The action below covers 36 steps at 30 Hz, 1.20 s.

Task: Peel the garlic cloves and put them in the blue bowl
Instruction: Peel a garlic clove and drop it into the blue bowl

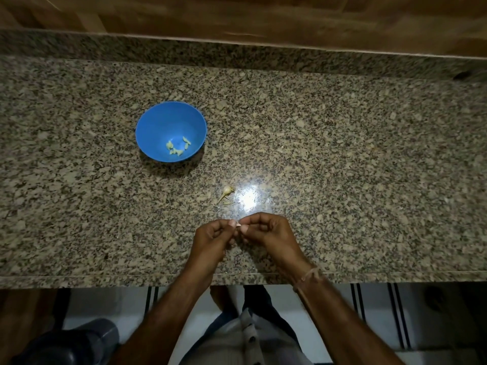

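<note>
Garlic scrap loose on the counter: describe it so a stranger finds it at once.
On the speckled granite counter, look right of the blue bowl, nearer the front edge. The garlic scrap lies alone beside the glare, pale with thin dry strands, unlike the peeled cloves in the bowl.

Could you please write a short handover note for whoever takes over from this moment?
Left hand and right hand: fingertips together, pinching a small piece, mostly hidden, probably a clove.
Blue bowl on the counter holds a few peeled cloves.
Garlic remnant with stalk lies between bowl and hands.
Left: finish peeling this piece, drop it in the bowl, check the remnant.
</note>
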### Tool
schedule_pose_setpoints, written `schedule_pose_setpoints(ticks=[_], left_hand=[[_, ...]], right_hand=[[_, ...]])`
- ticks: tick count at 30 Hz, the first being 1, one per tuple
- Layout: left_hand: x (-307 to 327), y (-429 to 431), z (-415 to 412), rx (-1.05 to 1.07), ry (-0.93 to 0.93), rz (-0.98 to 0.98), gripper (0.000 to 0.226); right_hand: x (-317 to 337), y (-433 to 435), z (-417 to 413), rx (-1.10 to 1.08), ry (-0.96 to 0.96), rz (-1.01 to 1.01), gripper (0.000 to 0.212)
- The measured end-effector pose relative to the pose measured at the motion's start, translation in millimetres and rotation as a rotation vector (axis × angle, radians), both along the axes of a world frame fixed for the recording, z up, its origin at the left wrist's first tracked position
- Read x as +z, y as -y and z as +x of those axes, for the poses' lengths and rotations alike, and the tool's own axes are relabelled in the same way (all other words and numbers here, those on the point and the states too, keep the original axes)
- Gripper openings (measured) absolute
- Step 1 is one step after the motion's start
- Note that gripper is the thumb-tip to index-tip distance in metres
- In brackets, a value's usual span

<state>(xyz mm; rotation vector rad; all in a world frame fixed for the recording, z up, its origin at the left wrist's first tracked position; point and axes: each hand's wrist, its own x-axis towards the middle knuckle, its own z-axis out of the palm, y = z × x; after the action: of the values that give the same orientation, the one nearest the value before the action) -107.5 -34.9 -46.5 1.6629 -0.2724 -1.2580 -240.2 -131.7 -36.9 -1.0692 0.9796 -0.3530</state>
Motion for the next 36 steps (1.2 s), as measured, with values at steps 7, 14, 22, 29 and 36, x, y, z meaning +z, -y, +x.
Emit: schedule_pose_setpoints(ticks=[7,14,22,29,36], left_hand=[[13.4,4.5,1.4,0.048,0.062,-0.05,0.011],[22.7,2.9,2.6,-0.007,0.425,-0.053,0.007],[34.7,4.4,2.6,-0.125,0.774,0.019,0.006],[36.7,8.0,7.1,-0.205,0.725,0.04,0.005],[34.0,15.7,12.7,-0.122,0.293,-0.026,0.014]], right_hand=[[-2.1,-3.3,6.3,-0.029,-0.057,-0.252,0.004],[0.9,-4.4,10.4,-0.055,-0.099,-0.377,0.003],[-0.3,-6.5,7.6,0.027,-0.179,-0.565,0.006],[-0.8,-1.6,-0.3,0.1,-0.243,-0.818,0.011],[1.4,1.0,-4.4,-0.028,-0.02,-0.271,0.008]])
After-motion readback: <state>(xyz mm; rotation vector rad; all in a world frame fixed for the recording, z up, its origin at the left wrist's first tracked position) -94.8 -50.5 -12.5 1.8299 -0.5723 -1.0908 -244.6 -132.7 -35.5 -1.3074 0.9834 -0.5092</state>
